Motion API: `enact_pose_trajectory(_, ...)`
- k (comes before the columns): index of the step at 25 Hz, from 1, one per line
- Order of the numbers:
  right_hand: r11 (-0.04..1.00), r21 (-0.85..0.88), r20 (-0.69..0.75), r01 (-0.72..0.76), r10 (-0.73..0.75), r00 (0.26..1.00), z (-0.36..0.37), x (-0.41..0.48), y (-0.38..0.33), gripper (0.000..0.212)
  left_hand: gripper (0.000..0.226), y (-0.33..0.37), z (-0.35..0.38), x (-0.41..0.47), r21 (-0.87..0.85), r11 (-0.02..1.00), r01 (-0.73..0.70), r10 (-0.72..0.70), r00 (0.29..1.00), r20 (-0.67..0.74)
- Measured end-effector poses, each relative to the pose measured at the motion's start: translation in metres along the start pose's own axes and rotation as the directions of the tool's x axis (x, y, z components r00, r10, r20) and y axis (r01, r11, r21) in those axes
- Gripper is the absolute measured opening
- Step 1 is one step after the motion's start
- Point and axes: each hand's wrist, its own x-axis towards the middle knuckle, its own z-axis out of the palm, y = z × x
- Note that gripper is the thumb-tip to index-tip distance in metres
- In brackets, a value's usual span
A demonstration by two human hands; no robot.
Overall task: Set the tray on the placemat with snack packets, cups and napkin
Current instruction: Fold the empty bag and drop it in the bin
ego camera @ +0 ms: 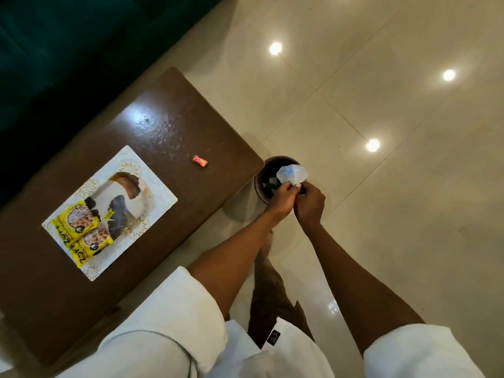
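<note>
The placemat (152, 186), or a flat tray lying on it (you cannot tell which from here), sits on the brown table (169, 126), with two yellow snack packets (83, 236) overlapping at its near corner; no cups and no napkin show on it, and no raised tray rim is clear. A small red wrapper (200, 161) lies alone on the bare wood, well apart from the mat. Out past the table's end, your left hand (283, 193) and right hand (309, 203) are close together, both pinched on a crumpled clear plastic wrap (291, 174) held just over a dark round bin (268, 184) on the floor.

By the look of it you are dealing with packaging, not laying the setting; the task seems only part done, packets down, cups and napkin not yet there. Next you would let the plastic fall into the bin, free both hands, then fetch the cups and napkin; the red wrapper may want clearing too.
</note>
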Motion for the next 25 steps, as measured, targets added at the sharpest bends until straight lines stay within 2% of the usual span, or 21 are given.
enact_pose_trajectory(3, 0.999, 0.043, -0.041, 0.020, -0.018, 0.999, 0.012, 0.038, 0.008, 0.021, 0.039, -0.004, -0.003, 0.038, -0.002, 1.000, -0.016, 0.016, 1.000, 0.009)
enact_pose_trajectory(6, 1.000, -0.011, -0.076, -0.001, 0.000, 0.997, 0.038, 0.085, 0.028, 0.019, 0.039, -0.032, -0.014, 0.084, 0.009, 0.999, 0.045, -0.045, 0.999, 0.011)
enact_pose_trajectory(8, 0.997, -0.064, -0.027, -0.031, 0.029, 0.999, 0.058, 0.115, 0.054, 0.026, 0.038, -0.061, -0.019, 0.115, 0.074, 0.995, 0.071, -0.071, 0.997, 0.008)
enact_pose_trajectory(10, 0.987, -0.152, 0.083, -0.056, 0.069, 0.994, 0.080, 0.139, 0.079, 0.038, 0.034, -0.086, -0.025, 0.148, 0.132, 0.989, 0.066, -0.066, 0.998, -0.005)
enact_pose_trajectory(15, 0.949, -0.315, 0.195, -0.005, 0.070, 0.978, 0.097, 0.128, 0.125, 0.026, 0.036, -0.126, -0.029, 0.150, 0.196, 0.966, 0.167, -0.160, 0.986, -0.050)
enact_pose_trajectory(17, 0.946, -0.323, 0.247, 0.011, 0.072, 0.966, 0.095, 0.105, 0.133, 0.022, 0.031, -0.143, -0.038, 0.127, 0.160, 0.970, 0.183, -0.174, 0.982, -0.069)
enact_pose_trajectory(22, 0.956, -0.278, 0.276, -0.095, 0.174, 0.945, 0.097, 0.071, 0.123, 0.020, 0.026, -0.185, -0.071, 0.070, -0.016, 0.969, 0.245, -0.244, 0.954, -0.171)
enact_pose_trajectory(25, 0.955, -0.295, 0.320, -0.032, 0.130, 0.939, 0.106, 0.056, 0.109, 0.021, 0.020, -0.213, -0.087, 0.044, -0.151, 0.954, 0.259, -0.288, 0.933, -0.218)
